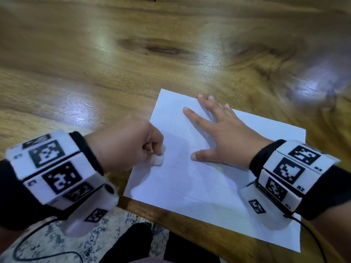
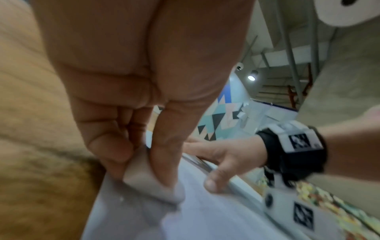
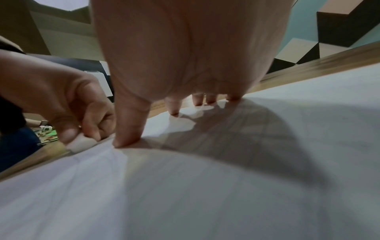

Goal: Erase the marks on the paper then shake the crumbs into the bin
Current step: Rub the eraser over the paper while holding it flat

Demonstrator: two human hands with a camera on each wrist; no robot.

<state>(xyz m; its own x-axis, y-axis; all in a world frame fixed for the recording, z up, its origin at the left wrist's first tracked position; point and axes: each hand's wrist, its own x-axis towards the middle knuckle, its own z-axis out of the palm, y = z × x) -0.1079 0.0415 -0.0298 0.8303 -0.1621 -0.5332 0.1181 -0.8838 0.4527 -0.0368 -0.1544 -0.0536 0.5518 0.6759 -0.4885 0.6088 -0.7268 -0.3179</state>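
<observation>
A white sheet of paper (image 1: 209,179) lies on the wooden table (image 1: 114,63) near its front edge, with faint small marks near its top. My left hand (image 1: 133,147) pinches a white eraser (image 1: 158,160) whose end presses on the paper's left side. The eraser (image 2: 152,183) shows between thumb and fingers in the left wrist view, on the paper (image 2: 205,219). My right hand (image 1: 218,133) lies flat on the paper with fingers spread, holding it down. Its fingertips (image 3: 127,139) press the paper (image 3: 226,186) in the right wrist view, where the eraser (image 3: 82,142) appears at left.
The table's front edge (image 1: 171,215) runs just under the paper's lower corner. Below it are a patterned floor (image 1: 76,243) and dark trouser legs (image 1: 136,242). A cable (image 1: 28,249) hangs from my left wrist. No bin is in view.
</observation>
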